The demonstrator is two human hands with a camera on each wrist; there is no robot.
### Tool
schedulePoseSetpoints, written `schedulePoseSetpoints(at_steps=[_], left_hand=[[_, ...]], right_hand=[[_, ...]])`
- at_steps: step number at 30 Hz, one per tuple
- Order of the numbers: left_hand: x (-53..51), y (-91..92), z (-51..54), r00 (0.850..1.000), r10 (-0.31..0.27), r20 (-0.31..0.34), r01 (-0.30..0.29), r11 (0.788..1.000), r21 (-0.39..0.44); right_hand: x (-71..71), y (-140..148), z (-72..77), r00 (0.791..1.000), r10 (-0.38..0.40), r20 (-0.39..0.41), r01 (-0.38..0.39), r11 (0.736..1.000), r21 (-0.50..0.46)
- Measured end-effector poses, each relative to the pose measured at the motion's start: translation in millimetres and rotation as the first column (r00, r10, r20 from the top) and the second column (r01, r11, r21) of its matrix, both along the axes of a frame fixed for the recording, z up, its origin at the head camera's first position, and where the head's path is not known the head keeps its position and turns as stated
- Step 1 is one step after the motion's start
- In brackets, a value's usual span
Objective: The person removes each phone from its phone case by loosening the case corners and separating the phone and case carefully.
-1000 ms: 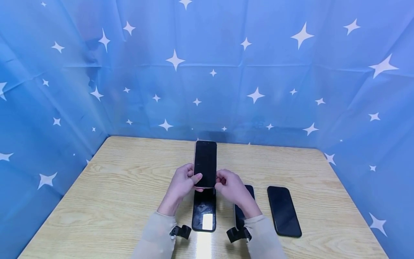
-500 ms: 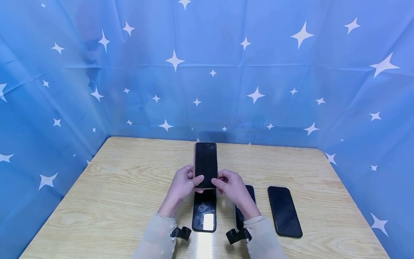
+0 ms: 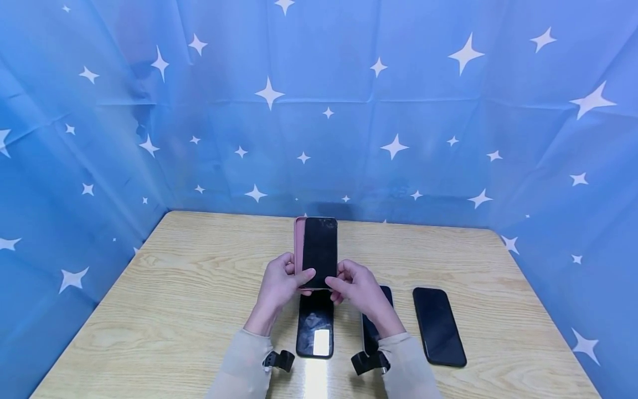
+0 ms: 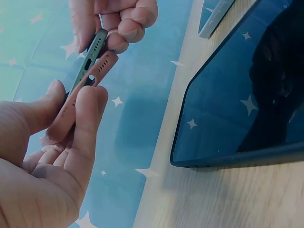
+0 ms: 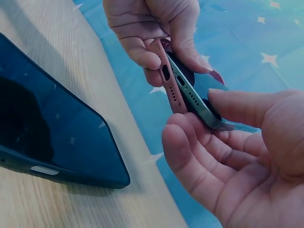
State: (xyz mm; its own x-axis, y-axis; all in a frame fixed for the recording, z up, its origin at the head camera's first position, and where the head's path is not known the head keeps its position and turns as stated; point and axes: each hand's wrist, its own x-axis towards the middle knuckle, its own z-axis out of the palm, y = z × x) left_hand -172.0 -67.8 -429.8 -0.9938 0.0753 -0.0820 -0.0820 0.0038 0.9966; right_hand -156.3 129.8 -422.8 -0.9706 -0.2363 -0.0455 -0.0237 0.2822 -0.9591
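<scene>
L hand [image 3: 281, 281] clamped on smooth pink case [image 3: 298, 244], thumb on phone's glass; R hand [image 3: 357, 286] pinches flat, green-edged phone [image 3: 320, 246] w/ thumb & fingers. Phone's partly out of case, angled off it at R end, held above wood-grain table [image 3: 149, 310] nr glossy blk rectangular phone [image 3: 314, 324].

Left hand [image 4: 50, 183], lower left: fingers curled on pink case [image 4: 64, 121], thumb and forefinger at opposite sides. Right hand [image 4: 128, 26], top: fingers pinching green-edged phone [image 4: 92, 51] at its upper end. Phone tilted against case, wedge-shaped gap opening toward right hand; port and speaker holes along visible edges. Right: dark-screened phone [image 4: 216, 114] flat on wood-grain counter [image 4: 204, 194], stars mirrored in glass. Top: pale-edged object [image 4: 217, 18], cut by frame. Beyond: blue star-printed cloth [image 4: 130, 137].
</scene>
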Motion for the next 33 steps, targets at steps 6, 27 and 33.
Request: schedulePoseSetpoints(at_steps=[6, 27, 33], left_hand=[[0.4, -1.9, 0.7, 0.999, -0.046, 0.006, 0.046, 0.999, -0.017], [-0.3, -24.1, 6.5, 0.963, -0.270, 0.015, 0.270, 0.963, -0.020], [-2.4, -34.4, 7.7, 0.961, -0.276, 0.012, 0.276, 0.959, -0.062]], right_hand=[[0.0, 1, -1.4, 0.999, 0.007, 0.038, -0.005, 0.999, -0.033], [-2.4, 9, -10.4, 0.997, 0.008, 0.074, 0.003, 0.990, -0.143], [-3.7, 11, -11.0, 0.998, -0.015, 0.056, 0.023, 0.988, -0.152]])
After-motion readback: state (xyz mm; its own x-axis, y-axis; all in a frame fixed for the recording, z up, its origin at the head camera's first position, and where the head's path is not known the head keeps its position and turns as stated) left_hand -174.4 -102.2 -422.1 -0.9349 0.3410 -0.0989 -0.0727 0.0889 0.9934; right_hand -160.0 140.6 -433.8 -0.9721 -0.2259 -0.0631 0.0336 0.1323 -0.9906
